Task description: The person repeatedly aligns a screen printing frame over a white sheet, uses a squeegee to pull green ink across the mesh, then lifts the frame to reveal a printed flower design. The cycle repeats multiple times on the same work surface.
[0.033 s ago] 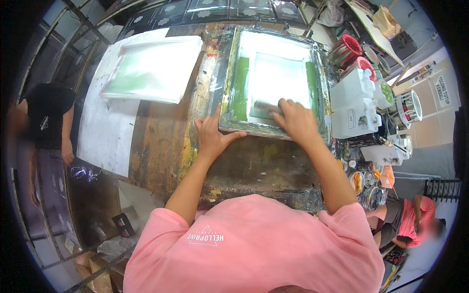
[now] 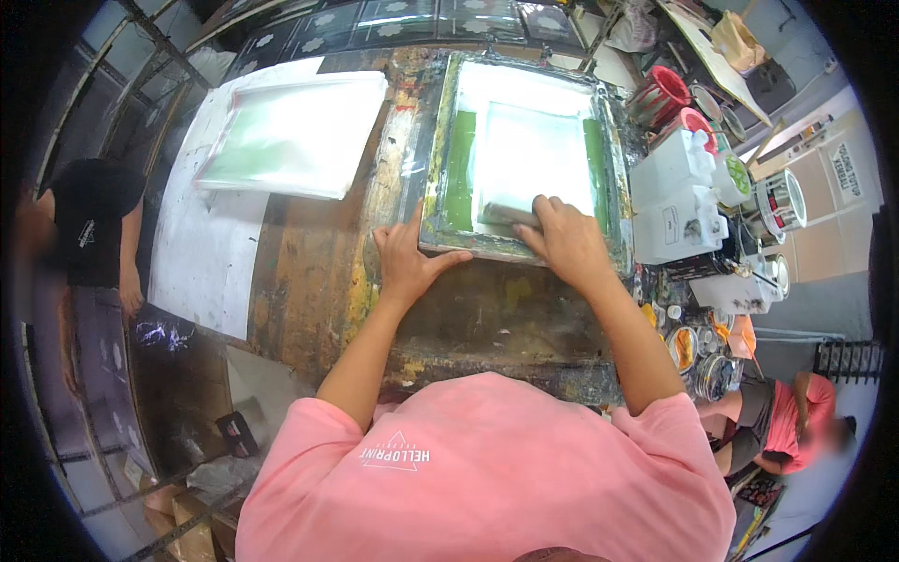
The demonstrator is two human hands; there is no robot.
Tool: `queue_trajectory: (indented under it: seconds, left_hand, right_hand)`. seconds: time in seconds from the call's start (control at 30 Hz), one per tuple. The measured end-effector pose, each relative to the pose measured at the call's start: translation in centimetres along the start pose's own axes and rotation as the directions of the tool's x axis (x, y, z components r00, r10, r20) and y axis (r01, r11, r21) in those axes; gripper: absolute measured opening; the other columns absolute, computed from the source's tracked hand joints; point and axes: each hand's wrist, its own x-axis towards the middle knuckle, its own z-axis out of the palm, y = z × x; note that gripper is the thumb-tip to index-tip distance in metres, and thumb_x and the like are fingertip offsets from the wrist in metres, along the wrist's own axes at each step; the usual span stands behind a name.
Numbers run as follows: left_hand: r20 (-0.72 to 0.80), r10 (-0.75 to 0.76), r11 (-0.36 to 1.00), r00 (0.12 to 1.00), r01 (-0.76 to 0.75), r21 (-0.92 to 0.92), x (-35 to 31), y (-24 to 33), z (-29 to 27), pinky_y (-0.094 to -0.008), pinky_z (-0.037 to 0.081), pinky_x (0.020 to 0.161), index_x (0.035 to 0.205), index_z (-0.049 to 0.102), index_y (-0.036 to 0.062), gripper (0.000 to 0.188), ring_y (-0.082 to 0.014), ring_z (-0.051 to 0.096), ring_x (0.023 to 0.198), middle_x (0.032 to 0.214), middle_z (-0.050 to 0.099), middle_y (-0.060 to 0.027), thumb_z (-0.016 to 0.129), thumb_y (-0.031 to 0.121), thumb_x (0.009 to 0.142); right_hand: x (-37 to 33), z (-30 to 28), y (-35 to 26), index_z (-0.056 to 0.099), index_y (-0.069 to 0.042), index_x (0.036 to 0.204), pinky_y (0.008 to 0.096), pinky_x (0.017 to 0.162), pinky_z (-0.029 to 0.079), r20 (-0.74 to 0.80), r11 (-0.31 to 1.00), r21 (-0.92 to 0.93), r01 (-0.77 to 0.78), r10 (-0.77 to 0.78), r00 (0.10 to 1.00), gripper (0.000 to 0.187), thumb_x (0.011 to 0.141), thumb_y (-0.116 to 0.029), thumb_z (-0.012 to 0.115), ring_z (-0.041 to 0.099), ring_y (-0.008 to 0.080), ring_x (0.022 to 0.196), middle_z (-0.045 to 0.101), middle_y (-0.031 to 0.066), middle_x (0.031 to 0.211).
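Observation:
A screen printing frame (image 2: 440,150) with a green and white mesh lies on the stained work table (image 2: 314,272). My right hand (image 2: 573,242) is closed around one end of a squeegee (image 2: 510,214), which rests on the mesh near the frame's near edge. Part of the squeegee is hidden under the fingers. At the frame's near left corner, my left hand (image 2: 407,264) presses with thumb and forefinger spread along the two edges. It is open and grips nothing.
To the left, a stack of translucent sheets (image 2: 300,131) lies partly over white paper (image 2: 211,253). White plastic jugs (image 2: 674,225), red-stained tubs (image 2: 660,94) and jars (image 2: 712,375) crowd the right side. One person (image 2: 94,225) stands at left; another (image 2: 791,421) is at right.
The squeegee, blurred before, now shows sharply near the frame's near edge. My right hand has shifted slightly toward me with it. My left hand stays put.

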Motion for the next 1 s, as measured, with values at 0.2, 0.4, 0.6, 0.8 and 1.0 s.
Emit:
queue_trajectory:
  seconds: [0.2, 0.4, 0.6, 0.8, 1.0]
  left_hand:
    - [-0.046, -0.232, 0.805, 0.972, 0.165, -0.57, 2.9, 1.5, 0.5, -0.044, 0.044, 0.106, 0.152, 0.048, -0.0078, 0.113, -0.0313, 0.059, 0.116, 0.122, 0.067, -0.022, 0.094, 0.057, 0.072]
    - [-0.297, -0.167, 0.666, 0.94, -0.115, -0.737, 9.2, 8.2, -4.3, -0.0394, 0.046, 0.105, 0.161, 0.026, -0.0101, 0.116, -0.0291, 0.057, 0.123, 0.136, 0.059, -0.0243, 0.092, 0.042, 0.082]
    - [0.121, 0.028, 0.985, 0.992, -0.048, 0.164, 4.5, 4.4, -1.7, -0.0689, 0.009, 0.121, 0.165, 0.027, 0.0001, 0.111, -0.0486, 0.032, 0.147, 0.156, 0.038, -0.0318, 0.057, 0.077, 0.092]
    - [0.319, -0.149, 0.906, 0.936, 0.0, 0.422, 0.9, 3.8, 1.4, -0.0747, -0.01, 0.119, 0.164, 0.03, -0.0017, 0.118, -0.0459, 0.01, 0.161, 0.169, 0.023, -0.0314, 0.043, 0.089, 0.089]
    - [0.235, -0.098, 0.994, 0.967, 0.081, 0.079, 3.8, 5.3, 0.2, -0.0623, 0.015, 0.124, 0.148, 0.048, -0.0127, 0.093, -0.044, 0.035, 0.152, 0.157, 0.046, -0.03, 0.061, 0.063, 0.096]
  right_hand:
    - [0.2, -5.5, -1.3, 0.063, -0.005, 0.105, 0.0494, 0.084, 0.051, -0.272, 0.995, -0.048, 0.092, -0.102, 0.957, 0.035, 0.096, -0.038, 0.068, 0.065, 0.0323, 0.094, 0.066, 0.0123, 0.092]
    - [5.7, -11.7, -0.2, 0.07, -0.006, 0.095, 0.0472, 0.084, 0.042, -0.588, 0.977, -0.213, 0.021, -0.145, 0.796, 0.032, 0.096, -0.037, 0.065, 0.066, 0.0309, 0.087, 0.067, 0.0099, 0.083]
    - [10.0, -16.1, 0.7, 0.07, -0.003, 0.09, 0.048, 0.081, 0.044, -0.636, 0.97, -0.223, 0.095, -0.219, 0.74, 0.042, 0.096, -0.043, 0.061, 0.069, 0.0341, 0.087, 0.071, 0.0147, 0.086]
    - [12.0, -18.5, 1.1, 0.066, -0.001, 0.071, 0.0508, 0.075, 0.048, -0.631, 0.996, -0.068, 0.055, -0.085, 0.771, 0.044, 0.089, -0.04, 0.06, 0.067, 0.0397, 0.074, 0.068, 0.0201, 0.074]
    - [12.3, -18.3, 1.9, 0.069, -0.001, 0.082, 0.0509, 0.079, 0.047, -0.622, 0.994, -0.094, 0.052, -0.099, 0.777, 0.045, 0.094, -0.044, 0.06, 0.068, 0.0396, 0.081, 0.07, 0.0193, 0.08]
